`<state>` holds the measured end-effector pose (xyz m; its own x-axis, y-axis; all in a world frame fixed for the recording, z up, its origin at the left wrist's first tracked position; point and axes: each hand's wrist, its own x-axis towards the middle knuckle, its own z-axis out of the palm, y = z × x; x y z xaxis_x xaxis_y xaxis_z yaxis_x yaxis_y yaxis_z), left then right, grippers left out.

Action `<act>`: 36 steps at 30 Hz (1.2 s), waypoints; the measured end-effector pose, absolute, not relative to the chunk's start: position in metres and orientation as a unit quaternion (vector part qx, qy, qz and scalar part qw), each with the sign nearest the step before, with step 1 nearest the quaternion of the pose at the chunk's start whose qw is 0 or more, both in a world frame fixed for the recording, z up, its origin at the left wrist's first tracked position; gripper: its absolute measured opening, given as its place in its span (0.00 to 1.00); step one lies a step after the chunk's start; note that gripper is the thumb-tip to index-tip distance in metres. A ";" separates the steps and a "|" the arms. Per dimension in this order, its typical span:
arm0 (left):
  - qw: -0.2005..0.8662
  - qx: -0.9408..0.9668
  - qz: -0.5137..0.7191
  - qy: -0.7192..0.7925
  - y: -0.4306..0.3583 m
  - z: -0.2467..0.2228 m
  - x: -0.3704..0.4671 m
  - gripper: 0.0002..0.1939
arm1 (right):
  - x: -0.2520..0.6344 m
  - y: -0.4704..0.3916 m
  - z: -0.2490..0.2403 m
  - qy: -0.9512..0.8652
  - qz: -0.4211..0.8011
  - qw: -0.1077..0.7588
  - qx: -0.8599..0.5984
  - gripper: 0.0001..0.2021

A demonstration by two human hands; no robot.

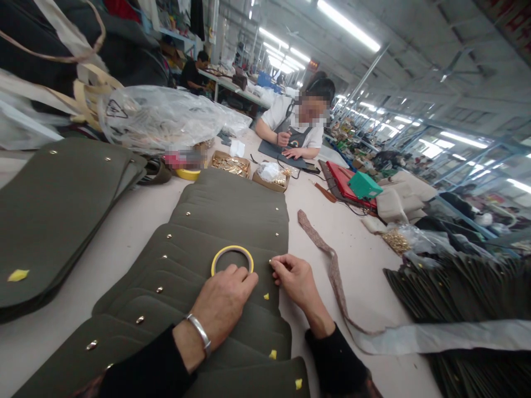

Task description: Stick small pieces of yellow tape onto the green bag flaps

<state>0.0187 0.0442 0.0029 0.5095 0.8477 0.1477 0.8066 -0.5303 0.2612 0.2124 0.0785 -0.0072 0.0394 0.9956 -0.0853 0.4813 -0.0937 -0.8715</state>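
The left hand point(224, 301) is curled, palm down, over the near rim of a yellow tape roll point(232, 249), its fingers closed on it. The roll is above the overlapping green panels point(207, 298) that run away from the person along the surface point(319, 232); whether it touches them I cannot tell. The right hand point(293, 276) has thumb and forefinger brought together in a pinch at a small stud point(271, 261) by the panels' right edge. I cannot tell whether it grips the stud.

More studs shine along the left side of the panels, and 2 sit near the right edge, beyond the right hand. Nearer the person, 3 yellow scraps point(272, 354) lie along that right side. To the left is another pile point(70, 204) of green panels, its top showing 2 studs and 1 yellow scrap.

Past the far end of the panels stand 2 boxes point(265, 184) with gold-coloured pieces. A plastic bag point(161, 113) lies left of them. Across the surface, a co-worker point(286, 124) bends over a dark piece point(269, 149), both hands at it. To the right are a green box point(365, 185), a brown strip point(332, 260) and a stack point(460, 287) of dark panels.
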 end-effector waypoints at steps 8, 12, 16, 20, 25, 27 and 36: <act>0.092 0.866 0.122 0.475 0.044 0.004 0.019 0.10 | 0.199 0.084 -0.002 -0.743 0.129 0.228 -0.616 0.09; 0.082 0.865 0.120 0.480 0.042 0.002 0.019 0.11 | 0.203 0.083 -0.002 -0.741 0.107 0.206 -0.630 0.08; 0.050 0.862 0.120 0.490 0.042 0.002 0.019 0.12 | 0.215 0.076 0.000 -0.754 0.088 0.265 -0.595 0.09; 0.042 0.865 0.116 0.486 0.044 0.003 0.020 0.12 | 0.217 0.072 0.002 -0.854 0.018 0.203 -0.479 0.09; 0.043 0.869 0.134 0.475 0.047 0.001 0.020 0.10 | 0.200 0.083 0.005 -0.835 -0.002 0.092 -0.543 0.09; 0.048 0.869 0.147 0.470 0.046 0.002 0.019 0.09 | 0.194 0.089 0.006 -0.798 0.029 0.084 -0.596 0.09; 0.085 0.867 0.247 0.424 0.045 0.005 0.003 0.11 | 0.197 0.070 0.014 -0.749 0.182 0.134 -0.622 0.10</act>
